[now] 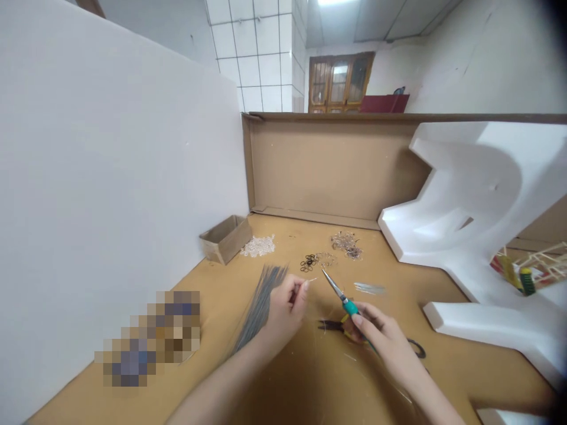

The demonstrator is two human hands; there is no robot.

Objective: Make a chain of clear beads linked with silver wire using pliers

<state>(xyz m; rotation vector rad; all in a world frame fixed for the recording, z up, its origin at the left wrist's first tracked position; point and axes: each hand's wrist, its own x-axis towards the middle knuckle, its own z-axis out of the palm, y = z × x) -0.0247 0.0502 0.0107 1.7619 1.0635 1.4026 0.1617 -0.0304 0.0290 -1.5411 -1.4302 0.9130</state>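
Tiled column (261,56), twelve o'clock; wooden-framed cabinet (340,81), possibly a window, one o'clock; ceiling light (336,2) above; pale wall (482,65), two o'clock.

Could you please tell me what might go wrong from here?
The thin piece in the left hand could slip or bend. The pointed green-handled tool in the right hand might prick the left hand nearby. The dark blades lying near the right hand could nick it.

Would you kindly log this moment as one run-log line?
left hand: pinching thin strand | right hand: holding green-handled pliers, tip near strand | table: black rings, scissors, bundle of grey strands
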